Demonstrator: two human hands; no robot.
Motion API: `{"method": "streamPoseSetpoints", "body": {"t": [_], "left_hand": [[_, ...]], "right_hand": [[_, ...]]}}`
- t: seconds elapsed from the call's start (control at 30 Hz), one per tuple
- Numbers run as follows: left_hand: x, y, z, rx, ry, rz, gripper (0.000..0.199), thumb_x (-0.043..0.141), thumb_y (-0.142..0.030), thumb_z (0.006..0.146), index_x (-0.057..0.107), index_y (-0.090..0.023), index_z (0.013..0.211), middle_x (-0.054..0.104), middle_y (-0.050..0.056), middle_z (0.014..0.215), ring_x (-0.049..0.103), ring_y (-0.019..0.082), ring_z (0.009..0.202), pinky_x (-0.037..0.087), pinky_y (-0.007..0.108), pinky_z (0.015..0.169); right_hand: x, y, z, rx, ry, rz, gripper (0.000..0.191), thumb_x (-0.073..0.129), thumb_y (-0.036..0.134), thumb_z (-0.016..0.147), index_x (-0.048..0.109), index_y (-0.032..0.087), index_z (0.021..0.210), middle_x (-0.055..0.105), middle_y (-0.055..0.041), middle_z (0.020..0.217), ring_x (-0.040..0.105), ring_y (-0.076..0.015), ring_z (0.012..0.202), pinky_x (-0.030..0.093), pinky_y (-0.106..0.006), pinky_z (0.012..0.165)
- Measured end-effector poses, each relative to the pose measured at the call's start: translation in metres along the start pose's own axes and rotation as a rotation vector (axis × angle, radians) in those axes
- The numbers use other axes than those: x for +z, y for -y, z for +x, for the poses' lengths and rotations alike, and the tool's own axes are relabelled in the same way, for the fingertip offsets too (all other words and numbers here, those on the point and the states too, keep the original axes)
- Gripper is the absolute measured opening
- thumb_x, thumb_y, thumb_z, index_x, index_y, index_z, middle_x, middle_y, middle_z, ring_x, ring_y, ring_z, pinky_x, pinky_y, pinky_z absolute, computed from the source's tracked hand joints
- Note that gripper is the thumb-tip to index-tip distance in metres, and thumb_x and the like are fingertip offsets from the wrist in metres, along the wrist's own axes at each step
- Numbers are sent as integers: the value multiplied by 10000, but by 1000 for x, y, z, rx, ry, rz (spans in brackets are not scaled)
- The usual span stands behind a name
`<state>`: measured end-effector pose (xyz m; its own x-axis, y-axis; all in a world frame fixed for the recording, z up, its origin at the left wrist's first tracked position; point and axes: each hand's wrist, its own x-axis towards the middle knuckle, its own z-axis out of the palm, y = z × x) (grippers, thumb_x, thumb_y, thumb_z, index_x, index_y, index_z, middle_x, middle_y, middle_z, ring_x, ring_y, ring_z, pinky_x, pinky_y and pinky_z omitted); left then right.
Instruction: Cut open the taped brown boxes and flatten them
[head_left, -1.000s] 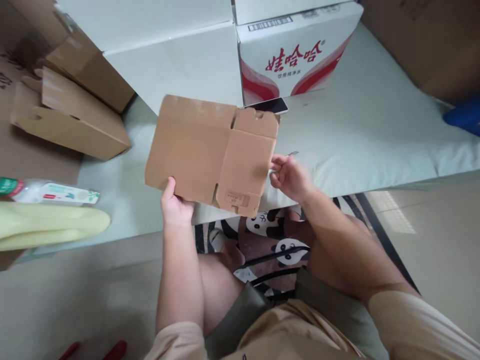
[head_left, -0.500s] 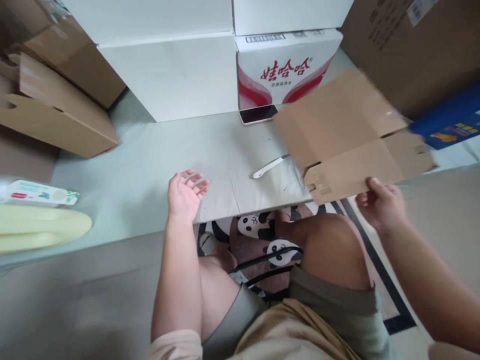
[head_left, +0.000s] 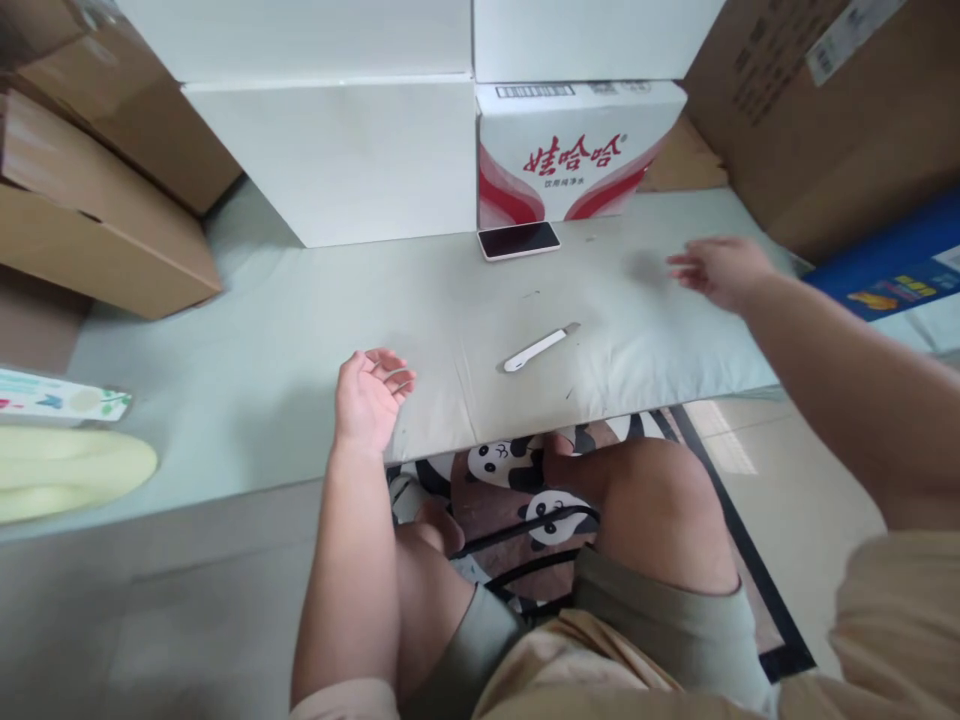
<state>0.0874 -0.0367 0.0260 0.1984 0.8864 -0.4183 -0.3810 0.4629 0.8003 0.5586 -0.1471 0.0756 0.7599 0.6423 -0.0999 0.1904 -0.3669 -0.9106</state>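
Observation:
My left hand (head_left: pixel 373 395) rests near the front edge of the table (head_left: pixel 300 330), palm turned up. Its fingers are loosely bent, apart and empty. Over the right side of the table is my right hand (head_left: pixel 716 268), slightly blurred, with fingers extended and nothing in them. Between the two hands lies a white utility knife (head_left: pixel 536 350), its blade end pointing to the upper right. A smartphone (head_left: pixel 519 240) with a dark screen lies behind the knife. A piece of brown cardboard (head_left: pixel 684 160) shows in the gap beside the printed white carton, mostly hidden.
White boxes (head_left: pixel 390 160) and a red-printed white carton (head_left: pixel 570 160) are stacked at the back. Brown boxes (head_left: pixel 105 220) stand left; a large brown carton (head_left: pixel 847 130) and blue box (head_left: pixel 892 270) stand right. A pale yellow object (head_left: pixel 75 470) lies at the left edge.
My right hand has let go of the flat cardboard and moved up over the table. Cardboard now shows in the gap behind, at the right. My left hand stays nearly still.

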Motion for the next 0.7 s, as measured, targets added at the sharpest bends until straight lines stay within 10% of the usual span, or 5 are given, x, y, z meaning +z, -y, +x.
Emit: {"method": "streamPoseSetpoints", "body": {"t": [0.27, 0.7], "left_hand": [[-12, -8, -10, 14, 38, -117, 266, 601, -464, 816, 616, -206, 751, 650, 16, 716, 623, 137, 621, 493, 267, 616], [-59, -46, -23, 58, -18, -376, 283, 483, -388, 929, 591, -185, 762, 599, -3, 685, 575, 103, 585, 422, 264, 655]], "right_hand": [[120, 30, -83, 93, 342, -140, 205, 553, 54, 911, 610, 200, 1044, 706, 10, 791, 607, -61, 508, 490, -181, 488], [387, 181, -184, -646, 787, -486, 333, 633, 127, 865, 657, 208, 1187, 748, -44, 1083, 688, -113, 676, 571, -252, 641]]}}
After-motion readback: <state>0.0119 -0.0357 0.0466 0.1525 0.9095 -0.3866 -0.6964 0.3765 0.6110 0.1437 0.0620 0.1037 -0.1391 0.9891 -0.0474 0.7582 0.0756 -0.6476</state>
